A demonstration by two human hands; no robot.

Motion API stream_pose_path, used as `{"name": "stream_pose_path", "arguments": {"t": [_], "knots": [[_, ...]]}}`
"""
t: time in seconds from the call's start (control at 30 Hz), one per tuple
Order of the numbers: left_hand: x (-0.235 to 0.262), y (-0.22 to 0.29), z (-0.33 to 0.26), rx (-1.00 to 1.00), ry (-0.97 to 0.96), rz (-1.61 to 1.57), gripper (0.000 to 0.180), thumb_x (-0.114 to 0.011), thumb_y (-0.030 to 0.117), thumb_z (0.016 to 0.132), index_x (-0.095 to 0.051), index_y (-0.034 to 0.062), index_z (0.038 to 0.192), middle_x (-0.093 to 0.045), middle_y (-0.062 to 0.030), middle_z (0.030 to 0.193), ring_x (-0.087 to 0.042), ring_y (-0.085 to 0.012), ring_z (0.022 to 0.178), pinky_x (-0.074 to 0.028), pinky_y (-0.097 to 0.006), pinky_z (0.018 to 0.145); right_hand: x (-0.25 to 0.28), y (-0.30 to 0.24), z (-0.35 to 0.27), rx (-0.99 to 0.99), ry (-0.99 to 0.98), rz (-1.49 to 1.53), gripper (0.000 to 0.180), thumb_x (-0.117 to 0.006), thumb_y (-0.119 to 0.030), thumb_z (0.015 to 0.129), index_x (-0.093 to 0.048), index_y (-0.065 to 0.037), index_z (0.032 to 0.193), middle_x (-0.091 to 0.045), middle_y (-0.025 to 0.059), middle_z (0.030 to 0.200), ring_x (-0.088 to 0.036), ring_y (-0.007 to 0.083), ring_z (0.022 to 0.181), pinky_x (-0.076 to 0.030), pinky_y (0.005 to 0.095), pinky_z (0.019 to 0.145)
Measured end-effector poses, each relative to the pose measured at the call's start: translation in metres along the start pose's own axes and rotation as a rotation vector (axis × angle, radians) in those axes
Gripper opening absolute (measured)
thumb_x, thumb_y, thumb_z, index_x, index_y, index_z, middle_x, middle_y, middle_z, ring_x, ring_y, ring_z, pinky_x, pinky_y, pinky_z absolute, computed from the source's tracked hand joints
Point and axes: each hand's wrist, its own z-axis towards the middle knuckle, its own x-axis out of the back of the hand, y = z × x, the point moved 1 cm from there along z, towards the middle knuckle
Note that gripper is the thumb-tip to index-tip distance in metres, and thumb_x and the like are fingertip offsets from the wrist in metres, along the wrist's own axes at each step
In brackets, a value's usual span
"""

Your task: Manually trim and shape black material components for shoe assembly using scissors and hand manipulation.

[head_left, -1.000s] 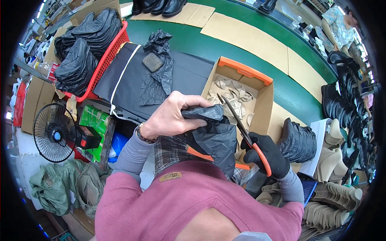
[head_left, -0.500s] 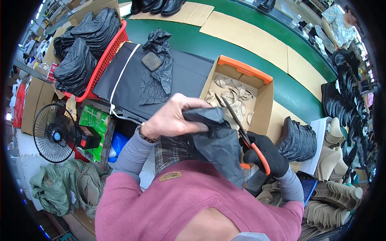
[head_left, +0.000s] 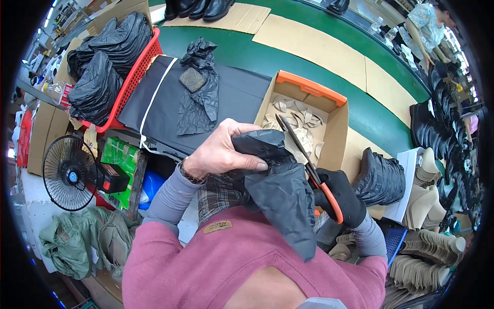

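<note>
My bare left hand (head_left: 220, 152) grips the top of a black, crinkled plastic-like wrapping (head_left: 282, 193), with the thumb pressed on its upper side. The wrapping hangs down to the right over my lap, and whether anything is inside is hidden. In my black-gloved right hand (head_left: 343, 195) is a pair of scissors (head_left: 312, 172) with orange-red handles. Their dark blades point up and left, close together, just right of the wrapping. Behind the blades, an open cardboard box (head_left: 335, 135) with an orange edge holds pale beige scraps (head_left: 298, 119).
A dark, rough block (head_left: 192, 80) lies on crumpled black wrapping on a black strapped stack (head_left: 239, 85). A red basket (head_left: 135, 77) of black bundles stands left, above a fan (head_left: 69, 172). At right are a black-wrapped bundle (head_left: 380, 177) and beige inserts (head_left: 427, 257).
The wrapping's loose lower end has spread and swung slightly right, showing more of its surface. Both hands keep their holds, with the scissors and right hand shifted slightly.
</note>
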Motion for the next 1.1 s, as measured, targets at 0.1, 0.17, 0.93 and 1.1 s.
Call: {"name": "stream_pose_path", "arguments": {"t": [0.1,0.17,0.93,1.1], "knots": [[-0.005,-0.005,0.001,0.051,-0.033,-0.151,0.041,-0.078,-0.002,0.073,-0.066,-0.0055,0.111,-0.07,-0.0054,0.099,-0.061,-0.0074,0.088,-0.05,-0.024,0.082,0.002,-0.004,0.005,-0.008,-0.032,0.112,0.049,-0.077,-0.044,0.072,-0.057,0.001,0.078,-0.055,0.0155,0.067,-0.055,0.0297,0.058,-0.043,0.0374,0.056],[-0.008,-0.007,0.003,0.052,-0.096,-0.17,0.043,-0.078,-0.003,0.073,-0.065,-0.0054,0.113,-0.07,-0.0051,0.1,-0.061,-0.008,0.088,-0.05,-0.024,0.083,-0.001,-0.002,0.007,0.276,-0.001,0.153,0.038,-0.07,-0.036,0.078,-0.058,0.0,0.082,-0.056,0.0153,0.074,-0.056,0.0322,0.063,-0.043,0.0386,0.058],[-0.011,0.03,0.009,-0.86,0.02,1.076,0.046,-0.063,0.014,0.075,-0.066,0.0228,0.12,-0.058,-0.0108,0.129,-0.064,-0.0284,0.107,-0.057,-0.035,0.084,-0.015,0.074,0.058,0.397,-0.09,-0.384,0.032,-0.059,-0.011,0.083,-0.065,-0.01,0.114,-0.06,0.0138,0.073,-0.065,0.0264,0.07,-0.051,0.0364,0.062],[-0.013,0.028,0.002,-0.944,0.046,1.055,0.044,-0.063,0.012,0.077,-0.066,0.0221,0.12,-0.056,-0.011,0.129,-0.065,-0.0272,0.103,-0.058,-0.035,0.084,0.012,0.01,0.059,-0.12,0.114,0.388,0.038,-0.059,-0.03,0.09,-0.064,-0.004,0.116,-0.067,0.0128,0.104,-0.065,0.0239,0.091,-0.05,0.0338,0.079]]}}
